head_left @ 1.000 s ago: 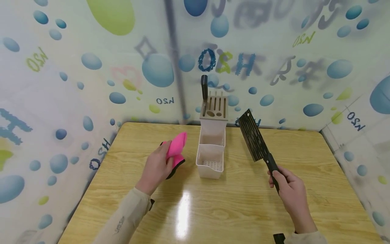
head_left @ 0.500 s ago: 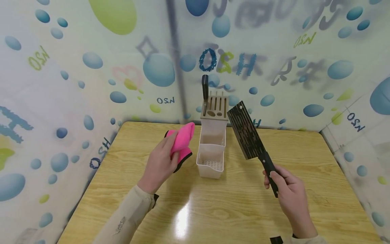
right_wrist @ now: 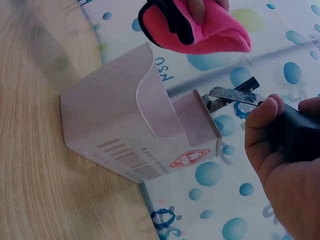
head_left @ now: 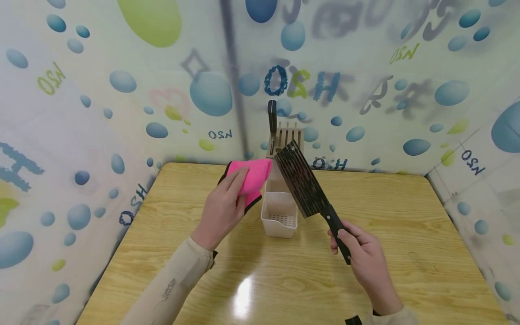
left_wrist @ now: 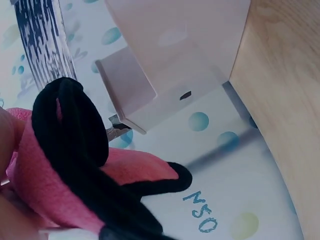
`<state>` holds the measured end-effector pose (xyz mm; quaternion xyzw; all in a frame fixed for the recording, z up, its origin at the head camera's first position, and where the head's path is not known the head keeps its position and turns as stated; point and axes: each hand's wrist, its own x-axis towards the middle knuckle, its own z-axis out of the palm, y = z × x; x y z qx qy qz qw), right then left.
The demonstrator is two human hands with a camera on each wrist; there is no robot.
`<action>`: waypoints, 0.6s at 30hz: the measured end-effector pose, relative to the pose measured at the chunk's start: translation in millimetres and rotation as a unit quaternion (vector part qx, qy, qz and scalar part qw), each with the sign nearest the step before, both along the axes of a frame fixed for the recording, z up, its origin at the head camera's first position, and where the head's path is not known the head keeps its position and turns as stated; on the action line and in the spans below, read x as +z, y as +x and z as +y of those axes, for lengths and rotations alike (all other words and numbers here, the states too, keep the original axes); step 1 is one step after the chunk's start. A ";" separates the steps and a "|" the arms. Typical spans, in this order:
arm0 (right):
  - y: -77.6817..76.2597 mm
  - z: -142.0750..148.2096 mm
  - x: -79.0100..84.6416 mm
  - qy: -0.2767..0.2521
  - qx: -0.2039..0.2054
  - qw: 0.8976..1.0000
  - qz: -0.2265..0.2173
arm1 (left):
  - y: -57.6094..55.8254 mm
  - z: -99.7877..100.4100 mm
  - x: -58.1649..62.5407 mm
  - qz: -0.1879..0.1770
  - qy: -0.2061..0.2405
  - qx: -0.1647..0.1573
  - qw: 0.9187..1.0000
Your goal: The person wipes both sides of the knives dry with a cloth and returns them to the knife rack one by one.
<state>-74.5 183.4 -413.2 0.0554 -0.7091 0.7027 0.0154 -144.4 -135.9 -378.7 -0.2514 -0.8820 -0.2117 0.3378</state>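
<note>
A folded pink cloth (head_left: 253,176) with black edging is pinched in my left hand (head_left: 221,205), raised over the table left of the holder. My right hand (head_left: 363,257) grips the black handle of a cleaver (head_left: 302,183), its dark streaked blade tilted up to the left. Blade tip and cloth are close together, with a small gap between them in the head view. Behind them stands a white knife holder (head_left: 280,207), partly hidden by blade and cloth. A black-handled knife (head_left: 272,116) sits upright in its slotted top. In the right wrist view the cleaver (right_wrist: 235,95) appears nearly edge-on.
The wooden table (head_left: 325,289) runs up to a patterned wall covering (head_left: 365,81) at the back and both sides. The holder stands near the table's back edge, with open compartments at its front.
My right hand has carried the cleaver to the left, in front of the holder. The left hand has moved the cloth right and slightly up, so cloth and blade are closer together.
</note>
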 end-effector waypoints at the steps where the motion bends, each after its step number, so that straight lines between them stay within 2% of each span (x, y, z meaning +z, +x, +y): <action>1: -0.1 -2.1 -0.4 -0.004 0.005 1.000 0.002 | -1.3 0.7 0.3 0.001 -0.002 0.001 1.000; 6: -0.1 -11.3 -2.2 -0.026 0.030 0.999 0.007 | -9.0 2.9 1.1 0.014 -0.010 0.000 1.000; 10: 1.3 -15.6 -3.5 -0.035 0.050 0.998 0.013 | -14.8 4.1 0.4 0.045 -0.032 0.005 0.998; 14: 1.9 -18.7 -2.3 -0.028 0.067 0.997 0.015 | -18.6 6.6 0.7 0.071 -0.063 0.008 0.995; 18: 1.6 -20.6 -1.1 -0.014 0.080 0.996 0.026 | -20.4 9.5 1.7 0.081 -0.092 0.015 0.992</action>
